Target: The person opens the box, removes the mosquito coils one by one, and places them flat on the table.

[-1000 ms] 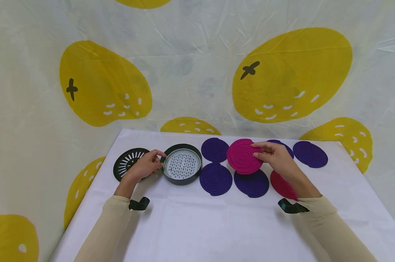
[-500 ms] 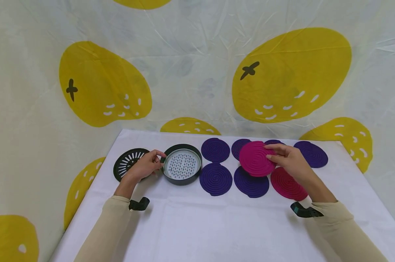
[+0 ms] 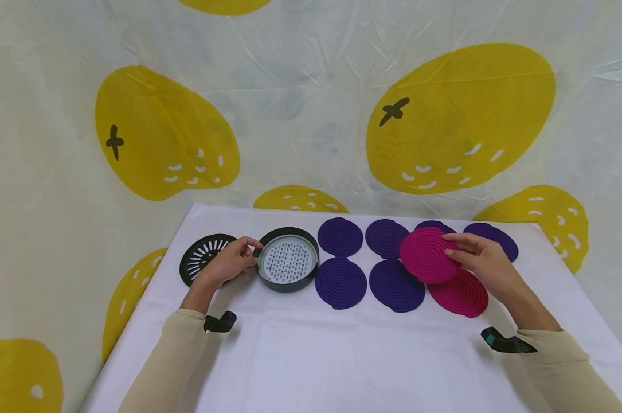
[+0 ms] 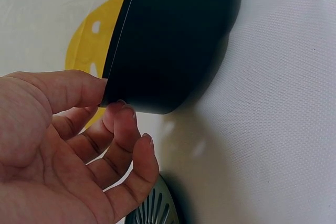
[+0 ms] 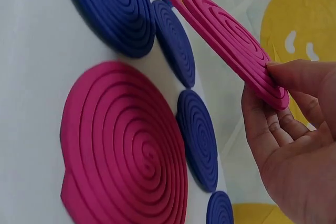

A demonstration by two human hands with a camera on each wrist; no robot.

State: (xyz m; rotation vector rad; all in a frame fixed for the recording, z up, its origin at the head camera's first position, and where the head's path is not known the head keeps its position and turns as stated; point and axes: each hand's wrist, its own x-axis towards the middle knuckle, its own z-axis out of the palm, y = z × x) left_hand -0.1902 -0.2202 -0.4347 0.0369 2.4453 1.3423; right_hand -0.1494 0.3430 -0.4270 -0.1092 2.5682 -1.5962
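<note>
My right hand [image 3: 483, 258] pinches a bright pink spiral coaster [image 3: 426, 256] near its right edge, thumb on its face and fingers behind. It is tilted above the table and overlaps a second, darker pink coaster [image 3: 460, 295] lying flat below. In the right wrist view the held coaster [image 5: 226, 38] shows nearly edge-on, above that flat coaster [image 5: 121, 145]. At the left, my left hand [image 3: 228, 261] pinches the rim of a round dark holder [image 3: 288, 287] with a light perforated base inside. The left wrist view shows the thumb at the rim of the holder [image 4: 173, 40], fingertips against its side.
Several purple spiral coasters lie flat in two rows right of the holder, among them a front-left one [image 3: 340, 283] and a far-right one [image 3: 496, 238]. A black slotted disc [image 3: 192, 261] lies left of the holder, partly behind my left hand. White cloth [image 3: 352, 355] covers the table.
My right hand has carried the pink coaster rightward, from over the middle purple coasters to over the flat pink one, uncovering a back-row purple coaster. The left hand and holder have stayed put.
</note>
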